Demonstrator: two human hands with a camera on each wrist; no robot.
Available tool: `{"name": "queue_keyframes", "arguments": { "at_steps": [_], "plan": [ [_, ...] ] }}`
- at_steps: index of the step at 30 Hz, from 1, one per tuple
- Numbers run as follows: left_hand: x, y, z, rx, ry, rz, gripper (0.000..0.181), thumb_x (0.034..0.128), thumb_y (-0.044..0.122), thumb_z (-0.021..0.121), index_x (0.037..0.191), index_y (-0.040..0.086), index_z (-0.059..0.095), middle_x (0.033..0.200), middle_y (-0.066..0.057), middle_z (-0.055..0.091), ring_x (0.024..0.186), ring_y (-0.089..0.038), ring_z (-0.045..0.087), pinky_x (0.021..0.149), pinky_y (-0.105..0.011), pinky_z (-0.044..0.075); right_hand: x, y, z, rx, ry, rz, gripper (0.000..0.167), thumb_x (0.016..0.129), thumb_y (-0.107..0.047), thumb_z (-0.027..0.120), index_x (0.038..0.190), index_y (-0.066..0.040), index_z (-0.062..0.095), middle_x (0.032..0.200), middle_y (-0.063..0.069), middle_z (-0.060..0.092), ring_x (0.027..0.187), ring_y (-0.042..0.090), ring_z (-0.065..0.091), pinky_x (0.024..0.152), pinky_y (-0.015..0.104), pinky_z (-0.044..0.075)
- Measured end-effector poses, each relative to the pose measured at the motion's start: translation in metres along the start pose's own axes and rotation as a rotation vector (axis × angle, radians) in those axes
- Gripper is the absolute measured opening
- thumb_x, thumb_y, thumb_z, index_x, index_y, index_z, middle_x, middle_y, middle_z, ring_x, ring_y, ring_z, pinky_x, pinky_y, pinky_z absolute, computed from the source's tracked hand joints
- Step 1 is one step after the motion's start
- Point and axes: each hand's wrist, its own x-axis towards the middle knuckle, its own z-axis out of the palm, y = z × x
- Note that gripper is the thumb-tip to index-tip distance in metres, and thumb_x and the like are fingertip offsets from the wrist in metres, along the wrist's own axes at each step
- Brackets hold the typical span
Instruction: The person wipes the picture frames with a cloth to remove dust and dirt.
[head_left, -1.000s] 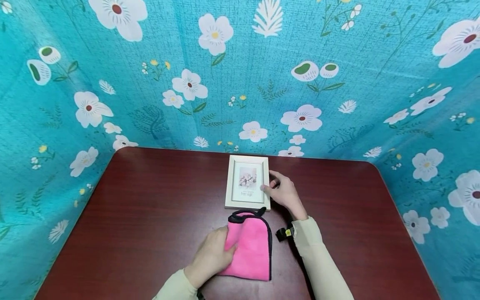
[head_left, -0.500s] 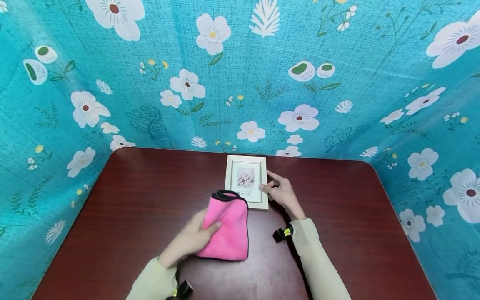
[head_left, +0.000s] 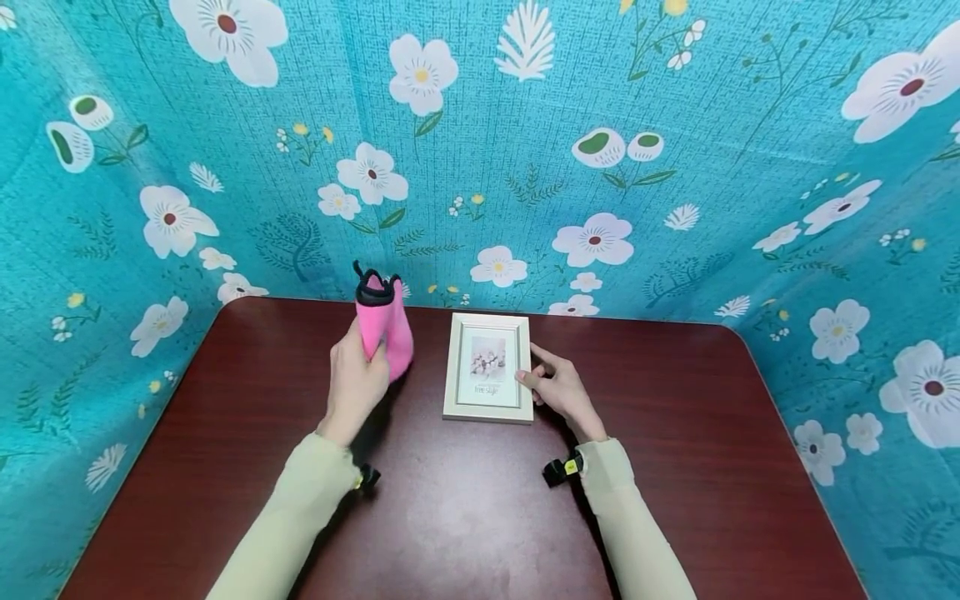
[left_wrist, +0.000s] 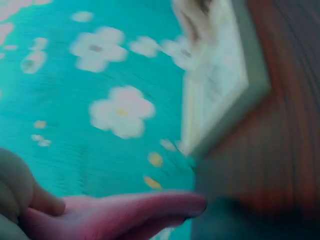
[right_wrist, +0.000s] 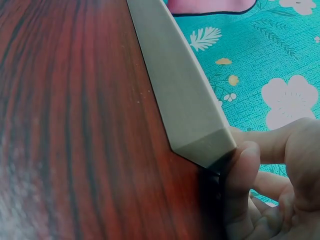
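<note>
A pale picture frame [head_left: 487,367] with a blossom picture stands at the back middle of the table, how far it tilts being hard to judge. My right hand [head_left: 564,387] holds its right edge, thumb on the front and other fingers partly hidden behind. To the left, my left hand [head_left: 352,379] grips a folded pink cloth [head_left: 397,346] with black edging, raised apart from the frame. The left wrist view is blurred, with the cloth [left_wrist: 120,215] low and the frame's side [left_wrist: 235,110] beyond. In the right wrist view, thumb and fingers pinch the frame's corner [right_wrist: 205,147].
The dark red wooden table [head_left: 450,517] has a glossy top. A blue flowered curtain [head_left: 480,125] hangs close behind its back edge and along both sides. A black wrist camera [head_left: 556,472] sits on the right wrist, another [head_left: 367,478] on the left.
My left hand has carried the cloth from below the frame, across its lower left corner, to the left and further back. The right hand keeps its hold on the frame's edge.
</note>
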Motion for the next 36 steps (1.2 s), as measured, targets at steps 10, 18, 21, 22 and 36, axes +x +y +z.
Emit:
{"name": "queue_keyframes", "arguments": {
  "at_steps": [10,18,21,22,36],
  "plan": [
    [0.026,-0.013,0.068,0.169,-0.101,0.079,0.068,0.0901,-0.014,0.059,0.156,-0.003,0.047,0.137,-0.028,0.066,0.115,-0.049,0.069,0.096,-0.059,0.057,-0.001,-0.001,0.0,-0.008,0.004,0.012,0.071,0.1,-0.023,0.077,0.164,-0.02,0.045,0.084,0.005,0.059,0.062,0.017,0.059,0.058,0.028,0.051],
    [0.035,-0.031,0.106,0.173,-0.27,-0.1,0.051,0.0996,0.002,0.058,0.15,-0.004,0.053,0.127,-0.032,0.069,0.089,-0.033,0.078,0.079,-0.041,0.063,-0.001,-0.001,0.003,0.01,-0.007,-0.011,0.069,0.101,-0.021,0.075,0.163,-0.02,0.046,0.081,0.004,0.059,0.06,0.017,0.058,0.056,0.028,0.05],
    [0.035,-0.031,0.109,0.153,-0.295,-0.158,0.048,0.1028,0.006,0.056,0.15,-0.002,0.053,0.122,-0.032,0.069,0.055,-0.022,0.068,0.053,-0.034,0.056,-0.002,0.0,0.002,0.009,-0.015,-0.029,0.069,0.101,-0.021,0.075,0.164,-0.017,0.045,0.082,0.004,0.06,0.059,0.016,0.058,0.056,0.028,0.051],
    [0.034,-0.031,0.11,0.131,-0.312,-0.181,0.048,0.1039,0.007,0.055,0.151,-0.001,0.052,0.122,-0.032,0.068,0.048,-0.021,0.064,0.047,-0.034,0.054,-0.002,0.0,0.001,0.006,-0.017,-0.032,0.069,0.101,-0.021,0.074,0.164,-0.017,0.044,0.082,0.004,0.06,0.059,0.016,0.058,0.056,0.028,0.051],
    [0.025,-0.056,0.115,0.185,-0.248,-0.082,0.032,0.0983,0.013,0.061,0.128,0.001,0.066,0.129,-0.02,0.073,0.119,-0.053,0.066,0.105,-0.067,0.044,-0.001,0.001,0.003,-0.006,0.012,-0.016,0.068,0.101,-0.021,0.074,0.163,-0.018,0.046,0.076,0.005,0.062,0.059,0.019,0.058,0.055,0.03,0.05]
  ]
}}
